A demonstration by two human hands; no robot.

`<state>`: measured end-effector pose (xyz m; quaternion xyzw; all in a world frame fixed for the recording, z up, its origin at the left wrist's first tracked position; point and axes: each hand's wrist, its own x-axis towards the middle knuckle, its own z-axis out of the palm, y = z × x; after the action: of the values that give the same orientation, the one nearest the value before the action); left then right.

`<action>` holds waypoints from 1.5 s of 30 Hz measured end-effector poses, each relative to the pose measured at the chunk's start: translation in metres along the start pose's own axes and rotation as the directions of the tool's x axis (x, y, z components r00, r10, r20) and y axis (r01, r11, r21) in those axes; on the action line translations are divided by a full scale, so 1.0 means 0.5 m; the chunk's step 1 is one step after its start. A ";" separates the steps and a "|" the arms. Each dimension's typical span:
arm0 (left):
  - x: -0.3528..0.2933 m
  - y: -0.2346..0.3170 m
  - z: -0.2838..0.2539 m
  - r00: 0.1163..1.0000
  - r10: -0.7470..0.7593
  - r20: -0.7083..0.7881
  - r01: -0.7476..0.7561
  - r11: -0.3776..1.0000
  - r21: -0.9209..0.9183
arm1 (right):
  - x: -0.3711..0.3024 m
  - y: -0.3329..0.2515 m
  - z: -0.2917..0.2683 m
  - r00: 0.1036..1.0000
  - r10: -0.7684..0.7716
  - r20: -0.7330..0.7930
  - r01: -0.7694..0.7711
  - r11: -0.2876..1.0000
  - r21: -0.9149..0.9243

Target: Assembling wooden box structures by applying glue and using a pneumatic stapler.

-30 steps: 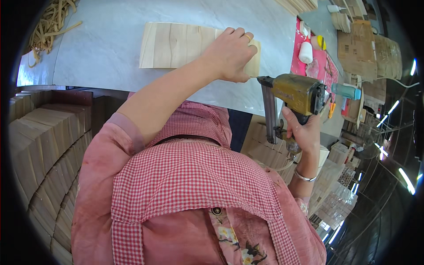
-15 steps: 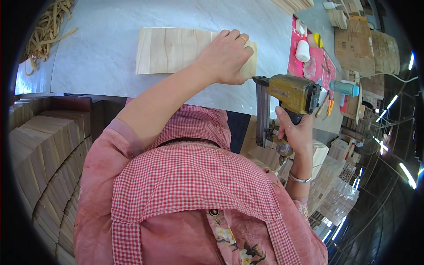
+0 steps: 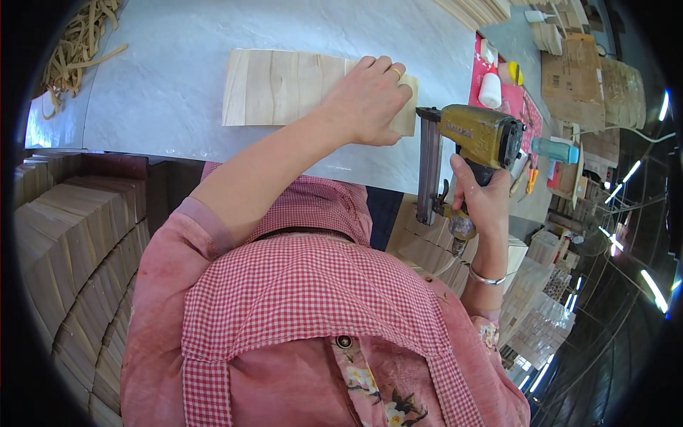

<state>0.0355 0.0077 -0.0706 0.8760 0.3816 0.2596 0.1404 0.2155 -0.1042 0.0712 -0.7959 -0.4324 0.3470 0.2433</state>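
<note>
On the surface (image 3: 178,99) at 12 o'clock, left hand (image 3: 366,99) presses flat on the board (image 3: 284,85), fingers spread. Right hand (image 3: 484,203) grips nailer (image 3: 469,135) at 3 o'clock. Advice: keep fingers away from muzzle.

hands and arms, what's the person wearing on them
The left hand has a gold-coloured ring on one finger. The right hand has a thin silver-coloured bangle at the wrist. Both forearms are bare; faded pink sleeves are pushed up to about the elbow.
</note>
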 end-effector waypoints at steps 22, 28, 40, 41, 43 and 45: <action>0.003 0.001 -0.006 0.999 0.008 0.036 -0.008 1.000 -0.004 | 0.027 -0.022 -0.029 0.994 0.076 0.074 -0.068 0.993 -0.096; 0.000 -0.002 -0.006 1.000 0.009 0.010 -0.009 1.000 -0.018 | 0.034 -0.021 -0.030 0.997 0.006 0.070 -0.001 0.998 -0.067; -0.002 0.002 -0.003 0.999 0.009 -0.046 -0.010 1.000 -0.017 | 0.097 -0.057 -0.015 0.995 -0.066 0.073 0.072 0.995 -0.074; -0.001 0.002 -0.003 0.999 0.014 -0.051 -0.015 1.000 -0.018 | 0.099 -0.060 -0.014 0.995 -0.065 0.073 0.071 0.994 -0.087; -0.001 0.002 -0.006 0.999 0.010 -0.043 -0.011 1.000 -0.017 | 0.105 -0.061 -0.014 0.994 -0.063 0.084 0.070 0.994 -0.088; 0.000 0.003 -0.009 1.000 0.003 -0.027 -0.004 1.000 -0.021 | 0.110 -0.060 -0.017 0.993 -0.053 0.103 0.063 0.994 -0.094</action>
<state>0.0338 0.0071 -0.0660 0.8716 0.3790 0.2755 0.1440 0.2275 -0.0423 0.0783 -0.7753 -0.4834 0.3580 0.1924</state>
